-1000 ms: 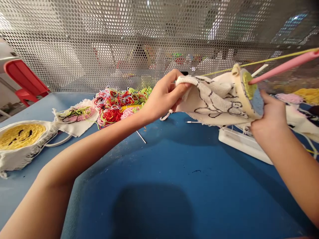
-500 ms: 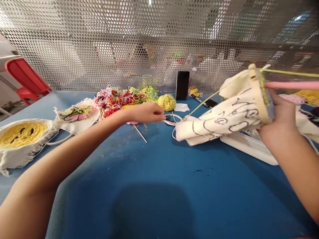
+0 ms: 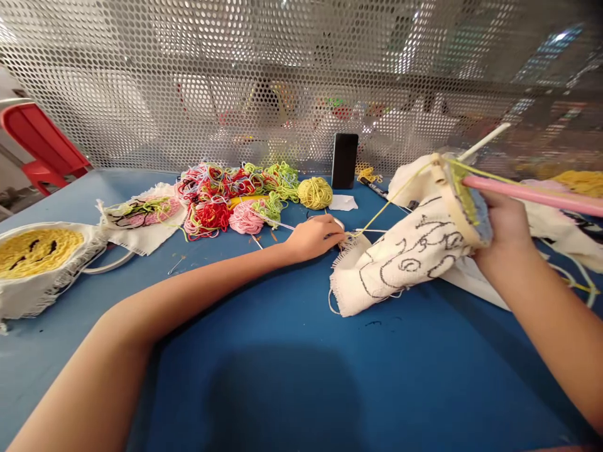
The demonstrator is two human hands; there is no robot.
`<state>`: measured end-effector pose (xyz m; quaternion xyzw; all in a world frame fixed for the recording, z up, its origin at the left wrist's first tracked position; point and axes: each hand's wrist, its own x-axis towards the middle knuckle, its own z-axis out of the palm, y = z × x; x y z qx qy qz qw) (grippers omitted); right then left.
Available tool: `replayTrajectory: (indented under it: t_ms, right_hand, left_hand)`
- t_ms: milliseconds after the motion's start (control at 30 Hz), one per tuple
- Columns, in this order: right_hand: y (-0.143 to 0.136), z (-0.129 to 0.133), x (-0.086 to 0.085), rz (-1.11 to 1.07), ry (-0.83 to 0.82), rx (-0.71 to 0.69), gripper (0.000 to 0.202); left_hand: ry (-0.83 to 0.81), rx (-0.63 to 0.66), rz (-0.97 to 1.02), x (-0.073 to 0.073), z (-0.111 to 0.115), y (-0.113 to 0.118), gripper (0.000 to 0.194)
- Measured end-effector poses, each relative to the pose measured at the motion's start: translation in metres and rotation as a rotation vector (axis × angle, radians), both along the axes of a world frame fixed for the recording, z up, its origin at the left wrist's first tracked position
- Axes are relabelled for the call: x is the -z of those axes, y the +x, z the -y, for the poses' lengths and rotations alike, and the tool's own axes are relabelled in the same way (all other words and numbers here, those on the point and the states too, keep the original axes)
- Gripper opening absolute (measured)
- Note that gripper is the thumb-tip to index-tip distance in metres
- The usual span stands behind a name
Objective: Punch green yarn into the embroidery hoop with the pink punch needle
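A red chair (image 3: 40, 141) is far left, behind the blue table (image 3: 264, 320). Next comes a round yellow face (image 3: 40, 251) made of yarn, then a small cloth (image 3: 136, 242) with pink on it, and a big messy heap of yarn (image 3: 226, 188). The left hand (image 3: 315, 238) is low over the table with bent fingers, by the frayed edge of the white cloth (image 3: 400, 260) — I can't tell if it's pinching anything. A black phone (image 3: 345, 161) stands behind. The white cloth has black drawn lines and hangs down to the table from a wooden hoop (image 3: 455, 198). The right hand (image 3: 506, 220) is holding that hoop — a pink stick (image 3: 532, 193) pokes out to the right.
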<state>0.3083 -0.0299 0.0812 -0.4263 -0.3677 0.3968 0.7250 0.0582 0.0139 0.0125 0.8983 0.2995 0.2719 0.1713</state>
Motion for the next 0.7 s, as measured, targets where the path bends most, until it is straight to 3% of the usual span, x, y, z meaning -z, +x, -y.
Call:
replayTrajectory:
  t_ms: [133, 200, 267, 367, 467, 600, 700]
  right_hand:
    - [0.002, 0.000, 0.002, 0.000, -0.025, 0.033, 0.014]
    - [0.003, -0.001, 0.004, -0.019, -0.033, 0.052, 0.016]
    - [0.004, -0.003, 0.005, -0.027, -0.037, 0.069, 0.018]
    - [0.004, -0.005, 0.008, -0.031, -0.031, 0.091, 0.017]
    - [0.004, -0.007, 0.011, -0.051, -0.054, 0.108, 0.016]
    - [0.005, -0.010, 0.015, -0.075, -0.123, 0.129, 0.017]
    - [0.004, -0.012, 0.017, -0.078, -0.138, 0.139, 0.018]
  left_hand:
    - [-0.282, -0.149, 0.401, -0.020, -0.007, -0.011, 0.025]
    - [-0.437, -0.112, 0.619, -0.040, -0.007, -0.022, 0.023]
    - [-0.478, -0.100, 0.703, -0.061, -0.004, -0.035, 0.021]
    - [-0.302, -0.206, 0.676, -0.093, 0.004, -0.057, 0.022]
    - [0.008, -0.326, 0.599, -0.120, 0.011, -0.079, 0.023]
    - [0.568, -0.639, 0.223, -0.150, 0.021, -0.100, 0.019]
    - [0.686, -0.777, -0.028, -0.163, 0.021, -0.105, 0.026]
